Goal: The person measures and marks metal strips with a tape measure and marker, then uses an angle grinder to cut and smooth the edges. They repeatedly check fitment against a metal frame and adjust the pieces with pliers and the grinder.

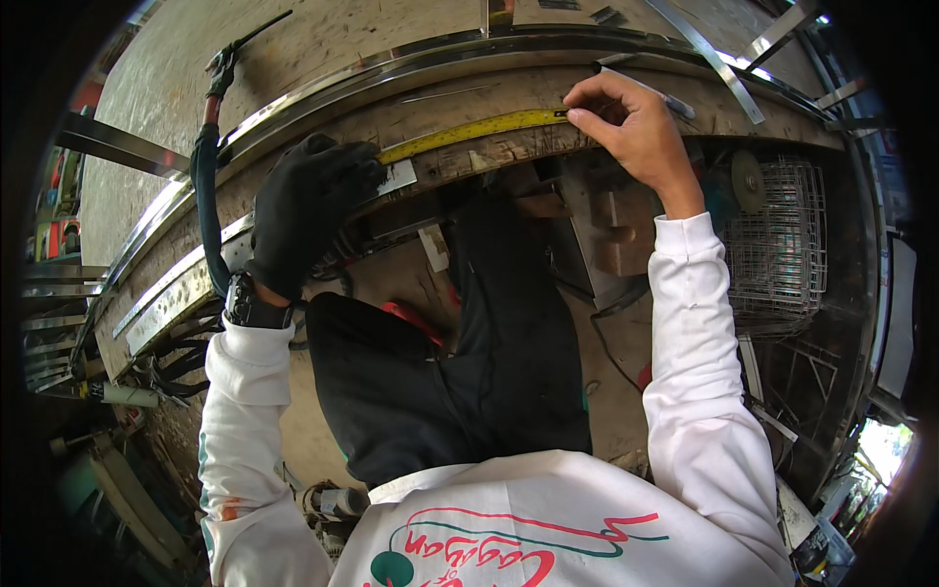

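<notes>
From where I stand, the person bends over the workbench (518,149) with both arms stretched forward, elbows out to the sides. The left hand (311,201), in a black glove (a dark watch (256,305) sits at its wrist), turns inward, its fingers curled closed around the near end of a yellow tape measure (474,130); the glove hides whether a case is inside. The right hand (626,122) is bare and bent inward at the wrist, thumb and forefinger pinching the blade's dark tip.

The tape spans the space between the hands, over the bench's scarred wooden front strip. Its long axis runs left to right, rising slightly, roughly along the bench edge, and its tip points right. Beyond it a shiny metal bar (391,75) follows much the same line. A small pale plate (399,177) lies just beside the gloved fingertips.
</notes>
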{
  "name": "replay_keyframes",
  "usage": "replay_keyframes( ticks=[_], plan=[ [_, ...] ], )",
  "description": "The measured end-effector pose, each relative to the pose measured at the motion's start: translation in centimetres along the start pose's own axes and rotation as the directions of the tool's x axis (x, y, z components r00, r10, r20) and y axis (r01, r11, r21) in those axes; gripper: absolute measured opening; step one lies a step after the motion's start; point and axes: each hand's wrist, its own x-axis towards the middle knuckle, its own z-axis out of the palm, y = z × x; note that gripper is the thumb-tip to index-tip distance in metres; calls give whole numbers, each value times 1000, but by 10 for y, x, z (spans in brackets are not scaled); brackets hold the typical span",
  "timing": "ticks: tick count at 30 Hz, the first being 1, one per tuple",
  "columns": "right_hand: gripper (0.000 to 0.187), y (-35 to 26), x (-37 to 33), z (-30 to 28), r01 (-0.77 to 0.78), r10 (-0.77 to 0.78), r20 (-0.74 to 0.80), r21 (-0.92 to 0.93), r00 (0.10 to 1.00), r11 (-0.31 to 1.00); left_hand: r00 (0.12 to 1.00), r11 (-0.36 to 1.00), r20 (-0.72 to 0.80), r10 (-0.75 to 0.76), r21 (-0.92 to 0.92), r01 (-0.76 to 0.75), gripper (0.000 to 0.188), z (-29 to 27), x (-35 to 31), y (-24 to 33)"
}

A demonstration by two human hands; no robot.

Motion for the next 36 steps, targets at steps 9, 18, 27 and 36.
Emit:
replay_keyframes(
  ticks=[9, 18, 27, 36],
  plan=[
    [15, 1, 1, 1, -67, 66, -26, -12, 997, 998, 1000, 1000, 26, 0, 0, 0, 28, 4, 4, -3],
    [13, -2, -2, 2, -38, 37, -19, -26, 999, 999, 998, 996, 43, 50, -75, -47, 28, 3, 7, -9],
    [14, -3, -3, 5, -7, 5, -58, -34, 998, 999, 998, 998, 45, 54, -19, -53, 26, 0, 7, -6],
    [13, -1, -3, 7, 31, -38, -83, -81, 996, 996, 999, 993, 32, -7, -121, 11, 29, 6, 7, -11]
  ],
)
